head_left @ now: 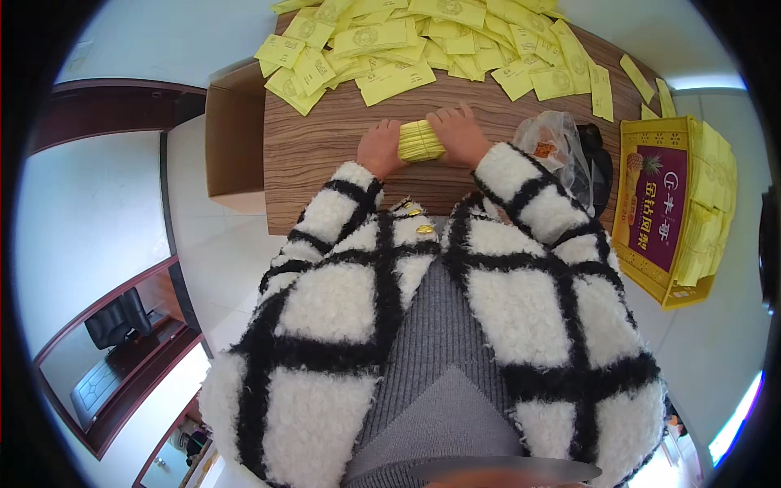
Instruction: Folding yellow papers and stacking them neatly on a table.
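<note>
— What are the hands doing?

— The left hand [379,148] and right hand [460,134] press in on a squared stack of yellow packets [421,141], fingers closed against its ends on the wooden table [325,138].

— How much seems done?

— One bundle looks gathered. Beyond the fingertips a loose heap of packets [423,41] lies unsorted; right of them, a yellow box [651,220] holds more.

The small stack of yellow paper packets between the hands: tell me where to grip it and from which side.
Grip the small stack of yellow paper packets by its two short ends, from left and right, where the left hand and right hand already press. It lies flat on the wooden table; squeezing the ends probably keeps the packets aligned.
</note>
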A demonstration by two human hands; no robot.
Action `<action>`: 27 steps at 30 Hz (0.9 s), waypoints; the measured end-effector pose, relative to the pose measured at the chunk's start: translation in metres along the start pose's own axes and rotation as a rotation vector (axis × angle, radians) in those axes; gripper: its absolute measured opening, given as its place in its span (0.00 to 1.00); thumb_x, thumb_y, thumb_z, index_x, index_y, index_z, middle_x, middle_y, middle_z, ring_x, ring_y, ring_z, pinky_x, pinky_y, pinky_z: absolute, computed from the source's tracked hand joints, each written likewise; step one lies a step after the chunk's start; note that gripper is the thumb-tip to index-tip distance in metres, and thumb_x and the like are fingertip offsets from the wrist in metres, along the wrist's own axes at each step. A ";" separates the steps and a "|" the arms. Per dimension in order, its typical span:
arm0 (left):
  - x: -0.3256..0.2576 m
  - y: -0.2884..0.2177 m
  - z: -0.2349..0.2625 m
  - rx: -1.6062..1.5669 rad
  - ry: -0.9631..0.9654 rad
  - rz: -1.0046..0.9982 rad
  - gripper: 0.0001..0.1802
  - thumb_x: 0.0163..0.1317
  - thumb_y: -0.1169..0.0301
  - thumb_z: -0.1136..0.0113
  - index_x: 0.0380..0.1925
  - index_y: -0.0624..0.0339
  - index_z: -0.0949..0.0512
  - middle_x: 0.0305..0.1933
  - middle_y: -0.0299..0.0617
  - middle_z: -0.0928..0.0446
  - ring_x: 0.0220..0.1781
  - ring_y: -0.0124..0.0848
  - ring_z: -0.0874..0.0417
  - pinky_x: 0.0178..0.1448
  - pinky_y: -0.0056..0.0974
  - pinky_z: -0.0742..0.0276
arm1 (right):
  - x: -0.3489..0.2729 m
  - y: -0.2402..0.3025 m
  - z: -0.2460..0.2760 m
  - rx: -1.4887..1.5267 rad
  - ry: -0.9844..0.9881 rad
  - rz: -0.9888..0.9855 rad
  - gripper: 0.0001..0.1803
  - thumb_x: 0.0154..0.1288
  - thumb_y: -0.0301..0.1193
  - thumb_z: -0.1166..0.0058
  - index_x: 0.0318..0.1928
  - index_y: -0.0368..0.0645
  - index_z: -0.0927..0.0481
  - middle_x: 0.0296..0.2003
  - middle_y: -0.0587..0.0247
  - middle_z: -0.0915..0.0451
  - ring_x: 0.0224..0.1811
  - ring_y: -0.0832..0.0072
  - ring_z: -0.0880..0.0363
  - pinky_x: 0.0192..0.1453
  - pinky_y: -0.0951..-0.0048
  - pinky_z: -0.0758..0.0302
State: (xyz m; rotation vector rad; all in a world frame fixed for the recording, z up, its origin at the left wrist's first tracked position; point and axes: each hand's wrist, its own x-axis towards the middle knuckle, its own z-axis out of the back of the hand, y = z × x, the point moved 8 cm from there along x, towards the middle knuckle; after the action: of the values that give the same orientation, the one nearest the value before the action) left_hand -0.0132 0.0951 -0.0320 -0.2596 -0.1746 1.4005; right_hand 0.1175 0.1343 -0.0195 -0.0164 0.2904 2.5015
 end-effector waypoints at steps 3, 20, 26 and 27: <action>0.001 -0.001 0.000 -0.011 0.004 0.028 0.34 0.36 0.55 0.22 0.43 0.56 0.28 0.42 0.45 0.23 0.44 0.45 0.19 0.46 0.49 0.22 | 0.007 0.005 0.003 -0.026 -0.109 -0.083 0.39 0.38 0.36 0.25 0.54 0.44 0.29 0.49 0.60 0.24 0.57 0.62 0.27 0.70 0.41 0.41; 0.005 -0.016 -0.002 -0.001 0.278 0.067 0.44 0.33 0.51 0.22 0.53 0.57 0.27 0.42 0.46 0.18 0.47 0.44 0.17 0.54 0.47 0.25 | 0.000 0.016 -0.002 0.101 -0.051 0.001 0.38 0.42 0.48 0.29 0.54 0.46 0.26 0.47 0.58 0.23 0.55 0.60 0.25 0.62 0.45 0.38; 0.015 0.032 -0.012 -0.491 0.476 0.182 0.39 0.44 0.46 0.26 0.51 0.61 0.21 0.49 0.50 0.18 0.52 0.42 0.18 0.57 0.41 0.25 | -0.002 -0.036 -0.001 0.356 -0.067 -0.147 0.44 0.52 0.56 0.36 0.63 0.41 0.29 0.49 0.49 0.22 0.55 0.51 0.25 0.58 0.46 0.34; 0.019 0.029 -0.008 -0.458 0.442 0.140 0.37 0.48 0.45 0.28 0.50 0.64 0.20 0.51 0.51 0.19 0.54 0.43 0.19 0.57 0.40 0.26 | -0.011 -0.053 -0.012 0.345 -0.065 -0.163 0.44 0.52 0.56 0.36 0.63 0.41 0.29 0.49 0.49 0.22 0.55 0.51 0.25 0.58 0.46 0.34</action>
State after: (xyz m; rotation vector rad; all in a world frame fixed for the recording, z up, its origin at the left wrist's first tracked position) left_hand -0.0350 0.1179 -0.0488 -0.9664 -0.1091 1.3937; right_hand 0.1563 0.1676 -0.0415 0.1733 0.6612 2.2563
